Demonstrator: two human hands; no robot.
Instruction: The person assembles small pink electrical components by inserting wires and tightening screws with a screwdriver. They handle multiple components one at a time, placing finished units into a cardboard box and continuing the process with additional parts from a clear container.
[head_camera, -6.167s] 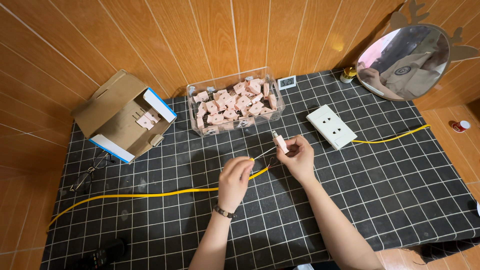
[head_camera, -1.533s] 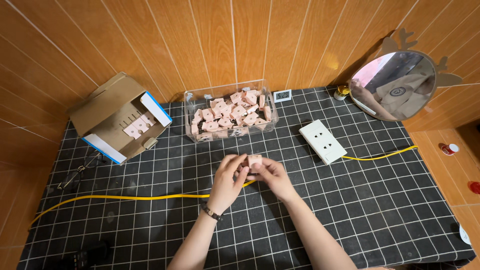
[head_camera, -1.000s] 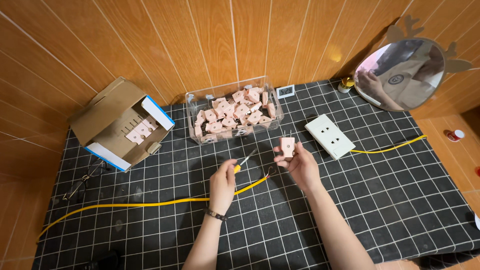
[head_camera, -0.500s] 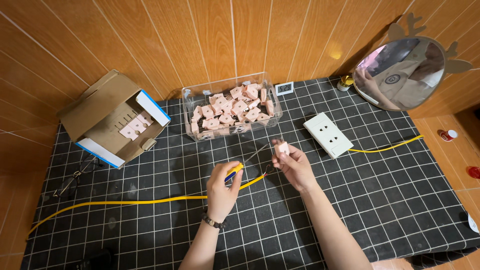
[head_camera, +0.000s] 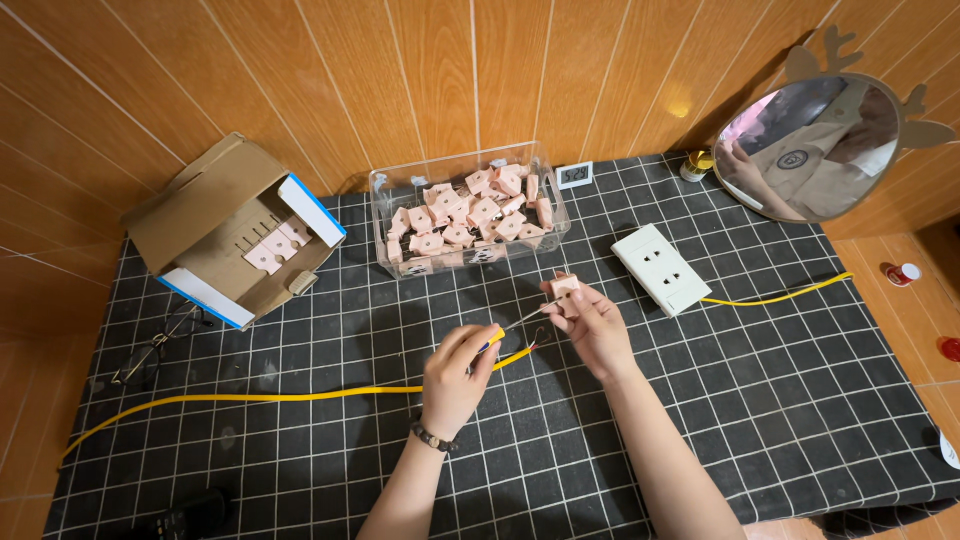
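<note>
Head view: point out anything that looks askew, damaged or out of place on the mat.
The cardboard box at the far left lies tipped on its side, flaps open, pink parts showing inside. A pair of glasses lies loose on the mat below it. The yellow cable ends in bare wires near the right hand. Nothing looks spilled or broken.
</note>
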